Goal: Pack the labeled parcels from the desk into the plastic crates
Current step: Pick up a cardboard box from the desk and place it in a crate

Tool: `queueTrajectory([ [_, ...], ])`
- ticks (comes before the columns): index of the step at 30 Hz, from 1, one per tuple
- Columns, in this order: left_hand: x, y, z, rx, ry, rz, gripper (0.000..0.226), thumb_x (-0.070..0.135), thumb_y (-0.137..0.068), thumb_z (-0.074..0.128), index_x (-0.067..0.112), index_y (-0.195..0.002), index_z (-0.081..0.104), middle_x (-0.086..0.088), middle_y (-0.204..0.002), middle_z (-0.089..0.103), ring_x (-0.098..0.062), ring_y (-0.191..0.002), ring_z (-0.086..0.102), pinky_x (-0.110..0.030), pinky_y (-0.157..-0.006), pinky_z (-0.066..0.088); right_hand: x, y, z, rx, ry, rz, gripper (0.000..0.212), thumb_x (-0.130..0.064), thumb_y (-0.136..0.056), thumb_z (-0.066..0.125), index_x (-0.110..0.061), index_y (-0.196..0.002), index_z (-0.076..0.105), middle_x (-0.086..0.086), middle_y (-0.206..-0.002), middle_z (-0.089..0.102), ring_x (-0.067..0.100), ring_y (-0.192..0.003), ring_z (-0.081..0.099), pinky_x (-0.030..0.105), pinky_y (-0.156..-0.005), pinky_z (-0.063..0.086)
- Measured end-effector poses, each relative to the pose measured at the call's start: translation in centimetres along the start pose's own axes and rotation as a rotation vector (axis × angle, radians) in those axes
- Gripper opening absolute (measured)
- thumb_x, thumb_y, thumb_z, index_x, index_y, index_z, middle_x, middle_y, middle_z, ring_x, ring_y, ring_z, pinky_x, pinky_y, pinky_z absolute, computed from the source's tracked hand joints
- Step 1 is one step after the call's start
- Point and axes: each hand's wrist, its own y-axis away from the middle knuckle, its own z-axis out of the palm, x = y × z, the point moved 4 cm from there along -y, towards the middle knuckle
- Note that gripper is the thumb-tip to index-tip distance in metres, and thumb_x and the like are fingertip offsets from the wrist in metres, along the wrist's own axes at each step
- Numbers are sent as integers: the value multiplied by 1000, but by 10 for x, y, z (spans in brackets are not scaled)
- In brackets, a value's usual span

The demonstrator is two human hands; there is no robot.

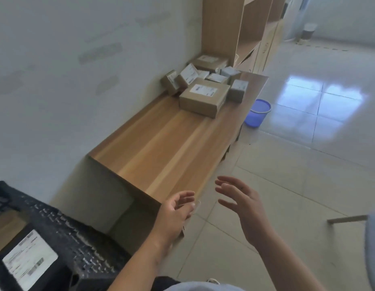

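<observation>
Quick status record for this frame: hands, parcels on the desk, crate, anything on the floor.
left hand: empty, fingers loosely curled, over the desk's near corner
right hand: empty, fingers spread, over the floor tiles
long wooden desk: near part bare
labeled brown cardboard parcels: clustered at the desk's far end, the largest nearest
black perforated plastic crate: lower left, holds at least one labeled parcel
blue plastic bucket: on the floor beside the desk's far end

Approx 9 parcels (204, 97) on desk (161, 148), 1 in crate (62, 234), 1 bucket (257, 113), 2 hands.
</observation>
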Motion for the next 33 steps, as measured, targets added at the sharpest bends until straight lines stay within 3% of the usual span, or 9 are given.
queueTrajectory([
  [4, 18, -37, 36, -25, -29, -5, 22, 16, -99, 66, 29, -116, 70, 7, -115, 72, -8, -110, 67, -23, -88, 55, -13, -38, -39, 39, 1, 30, 18, -13, -97, 66, -19, -110, 77, 1, -113, 77, 20, -112, 70, 47, -100, 57],
  [7, 36, -77, 58, -24, -50, -16, 22, 15, -100, 64, 28, -117, 68, 6, -116, 70, -8, -110, 66, -20, -84, 54, -24, -74, -58, 56, -3, 37, 24, -27, -86, 74, -22, -109, 78, -2, -111, 78, 19, -112, 70, 45, -98, 58],
  [11, 60, -143, 89, -7, -3, -26, 23, 9, -99, 63, 24, -115, 69, 0, -118, 68, -11, -110, 65, -25, -90, 54, -46, -140, -80, 58, 24, 49, 17, -20, -93, 72, -21, -109, 78, -2, -112, 77, 19, -113, 69, 44, -98, 57],
  [14, 83, -207, 110, 6, 56, -31, 25, 6, -98, 63, 22, -115, 69, -2, -116, 68, -11, -105, 65, -24, -87, 55, -73, -200, -91, 64, 60, 40, 23, -30, -83, 73, -24, -105, 79, -4, -110, 77, 18, -112, 70, 43, -97, 57],
  [19, 118, -315, 139, 63, 189, -117, 26, 12, -97, 65, 26, -119, 63, -2, -120, 68, -17, -107, 65, -39, -101, 54, -124, -294, -110, 67, 170, 55, 18, -10, -98, 64, -18, -107, 77, 2, -113, 76, 21, -112, 69, 42, -96, 57],
  [26, 145, -417, 156, 126, 217, -201, 34, 18, -99, 64, 27, -131, 56, 3, -124, 61, -13, -106, 61, -40, -101, 51, -161, -400, -133, 94, 231, 112, 17, -12, -99, 63, -19, -107, 77, 2, -112, 75, 21, -111, 69, 45, -98, 56],
  [33, 146, -486, 151, 311, 293, -251, 35, 14, -96, 67, 24, -128, 56, -3, -127, 58, -13, -102, 59, -37, -99, 49, -170, -518, -115, -44, 329, 181, 16, -12, -98, 64, -20, -107, 75, 3, -110, 73, 22, -110, 68, 45, -99, 56],
])
